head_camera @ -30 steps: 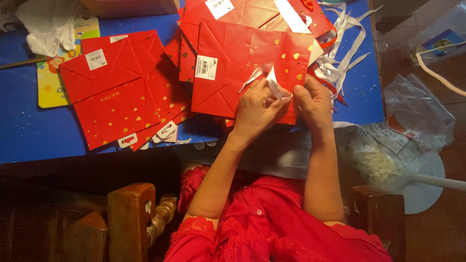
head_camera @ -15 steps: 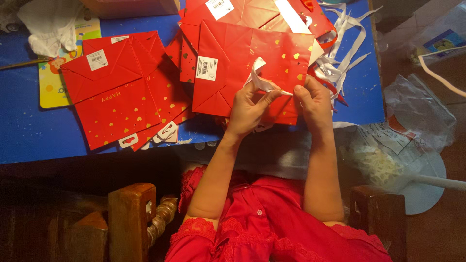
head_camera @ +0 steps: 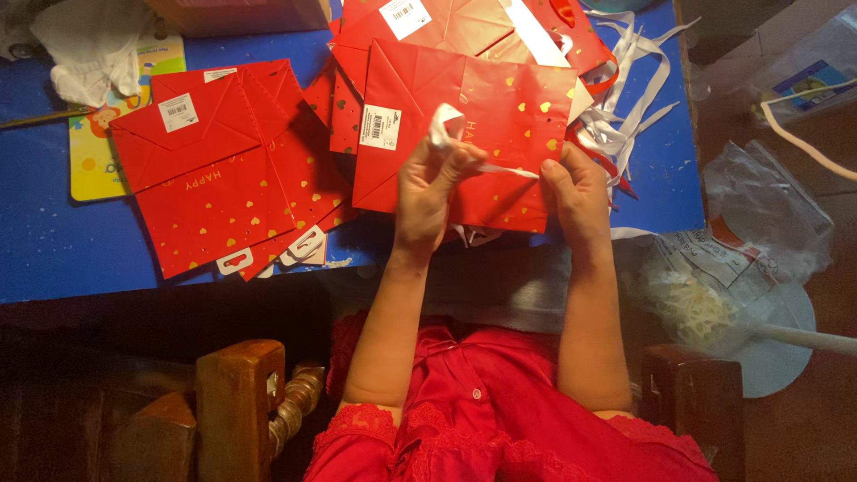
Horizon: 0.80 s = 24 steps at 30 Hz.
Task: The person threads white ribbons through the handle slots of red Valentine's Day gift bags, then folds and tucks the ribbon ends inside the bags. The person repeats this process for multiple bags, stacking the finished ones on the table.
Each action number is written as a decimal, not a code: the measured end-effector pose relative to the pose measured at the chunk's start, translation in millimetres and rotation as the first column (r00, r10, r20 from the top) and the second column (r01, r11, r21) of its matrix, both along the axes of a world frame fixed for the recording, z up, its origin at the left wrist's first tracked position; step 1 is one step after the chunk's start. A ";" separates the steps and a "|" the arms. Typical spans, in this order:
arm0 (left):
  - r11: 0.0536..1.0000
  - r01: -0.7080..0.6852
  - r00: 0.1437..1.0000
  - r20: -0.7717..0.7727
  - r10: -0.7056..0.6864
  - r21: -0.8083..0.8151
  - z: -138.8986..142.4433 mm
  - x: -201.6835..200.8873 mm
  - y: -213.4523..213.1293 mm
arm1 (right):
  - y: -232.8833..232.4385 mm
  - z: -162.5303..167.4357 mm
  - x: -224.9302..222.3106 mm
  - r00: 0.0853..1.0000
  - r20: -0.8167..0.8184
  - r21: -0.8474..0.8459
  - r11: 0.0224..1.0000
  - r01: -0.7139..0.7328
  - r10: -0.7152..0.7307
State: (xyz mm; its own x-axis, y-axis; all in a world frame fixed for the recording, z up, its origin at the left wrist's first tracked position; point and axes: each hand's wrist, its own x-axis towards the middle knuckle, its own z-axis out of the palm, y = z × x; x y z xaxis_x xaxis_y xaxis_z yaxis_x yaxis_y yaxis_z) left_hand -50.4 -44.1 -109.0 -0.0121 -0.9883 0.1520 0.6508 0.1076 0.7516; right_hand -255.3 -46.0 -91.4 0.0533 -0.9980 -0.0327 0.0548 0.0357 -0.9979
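- Red paper bag lying flat under two hands
- left hand pinching one white ribbon
- right hand gripping its other end

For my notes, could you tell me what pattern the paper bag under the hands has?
Red paper bag with small gold hearts, in the head view.

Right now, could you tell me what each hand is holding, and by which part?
A white ribbon: the left hand pinches its looped end, the right hand its other end, over a red paper bag.
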 end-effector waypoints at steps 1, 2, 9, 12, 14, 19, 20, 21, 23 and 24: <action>0.999 -0.032 0.999 -0.032 0.033 0.016 0.7 2.6 -0.6 | 0.0 -0.4 -0.2 1.000 0.013 0.003 1.000 -0.001 0.001; 0.997 -0.063 0.996 -0.063 0.065 0.033 1.8 6.4 -1.5 | -0.1 -0.7 -0.4 1.000 0.010 0.004 1.000 0.003 -0.003; 0.960 -0.257 0.938 -0.212 0.275 0.110 11.6 52.7 1.5 | -2.4 -2.1 -1.3 1.000 -0.009 -0.005 1.000 0.004 -0.004; 0.892 -0.346 0.849 -0.307 0.430 0.292 11.6 72.7 -3.3 | -2.8 -2.2 -0.7 1.000 -0.009 -0.006 1.000 0.005 -0.005; 0.870 -0.375 0.796 -0.369 0.479 0.321 10.0 83.4 -8.2 | -2.8 -2.1 -0.2 1.000 -0.006 0.002 1.000 0.004 -0.004; 0.823 -0.492 0.725 -0.390 0.568 0.284 6.4 101.2 -16.0 | -2.2 -0.1 0.5 1.000 -0.007 0.004 1.000 0.000 0.000; 0.808 -0.518 0.705 -0.395 0.589 0.281 6.7 104.5 -17.6 | -1.8 0.5 0.8 1.000 -0.004 0.001 1.000 -0.003 0.003; 0.792 -0.543 0.685 -0.399 0.610 0.278 7.2 107.7 -19.0 | -1.6 1.2 1.1 1.000 0.000 -0.002 1.000 -0.006 0.006; 0.803 -0.566 0.675 -0.454 0.581 0.187 10.2 116.9 -20.3 | -1.1 2.6 1.5 1.000 0.003 -0.005 1.000 -0.008 0.008; 0.804 -0.577 0.671 -0.478 0.566 0.141 11.0 120.2 -20.0 | -0.8 3.3 1.4 1.000 0.003 -0.004 1.000 -0.008 0.008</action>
State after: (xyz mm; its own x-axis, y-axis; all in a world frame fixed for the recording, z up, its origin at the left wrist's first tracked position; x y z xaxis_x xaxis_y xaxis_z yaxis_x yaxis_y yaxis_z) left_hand 69.8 -64.1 -98.0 0.6329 -0.7743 -0.0022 0.7242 0.5910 0.3553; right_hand -253.9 -46.8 -88.1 0.0611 -0.9977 -0.0287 0.0581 0.0323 -0.9978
